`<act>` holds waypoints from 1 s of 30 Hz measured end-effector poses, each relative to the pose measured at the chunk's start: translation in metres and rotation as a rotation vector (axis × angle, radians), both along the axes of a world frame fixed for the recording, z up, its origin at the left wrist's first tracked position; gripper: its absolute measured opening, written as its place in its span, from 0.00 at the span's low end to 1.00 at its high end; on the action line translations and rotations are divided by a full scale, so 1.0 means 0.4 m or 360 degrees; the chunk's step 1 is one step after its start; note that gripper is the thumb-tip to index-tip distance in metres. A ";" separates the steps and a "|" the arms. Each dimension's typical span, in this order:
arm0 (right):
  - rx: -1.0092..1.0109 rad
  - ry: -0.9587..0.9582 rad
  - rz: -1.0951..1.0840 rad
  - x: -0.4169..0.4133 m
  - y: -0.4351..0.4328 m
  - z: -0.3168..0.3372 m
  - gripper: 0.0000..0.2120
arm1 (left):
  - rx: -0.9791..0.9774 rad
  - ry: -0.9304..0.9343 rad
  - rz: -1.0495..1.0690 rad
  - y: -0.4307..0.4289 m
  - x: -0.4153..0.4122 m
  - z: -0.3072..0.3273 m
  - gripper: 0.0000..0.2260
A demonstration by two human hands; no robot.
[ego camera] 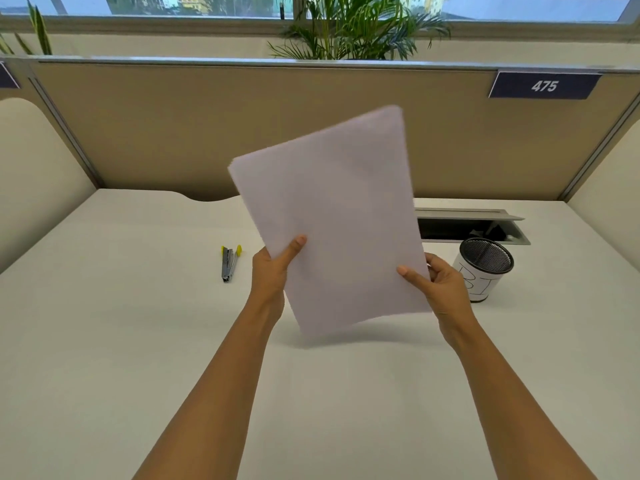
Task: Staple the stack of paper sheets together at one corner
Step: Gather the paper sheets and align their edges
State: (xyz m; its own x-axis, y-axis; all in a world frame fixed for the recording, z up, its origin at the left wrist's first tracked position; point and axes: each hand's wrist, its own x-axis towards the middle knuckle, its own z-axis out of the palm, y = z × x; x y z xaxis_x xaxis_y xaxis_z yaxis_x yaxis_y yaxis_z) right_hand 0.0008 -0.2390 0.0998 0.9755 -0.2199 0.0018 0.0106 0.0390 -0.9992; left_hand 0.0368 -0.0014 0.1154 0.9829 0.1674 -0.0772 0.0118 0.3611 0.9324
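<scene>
A stack of white paper sheets [332,216] is held upright and tilted above the desk, slightly blurred. My left hand [273,268] grips its left edge near the bottom, thumb on the front. My right hand [436,282] grips the lower right edge, thumb on the front too. A small silver stapler with yellow ends [229,263] lies flat on the white desk [138,323], a short way left of my left hand, touched by neither hand.
A black mesh pen cup with a white paper label [483,271] stands right of my right hand. Behind it is an open cable tray slot [471,226] in the desk. Tan partition panels [207,133] close the desk at the back and sides.
</scene>
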 end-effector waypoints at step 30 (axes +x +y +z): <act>0.0011 0.0752 0.0257 0.011 -0.057 -0.136 0.22 | 0.0743 0.1031 -0.0237 0.173 -0.027 -0.182 0.17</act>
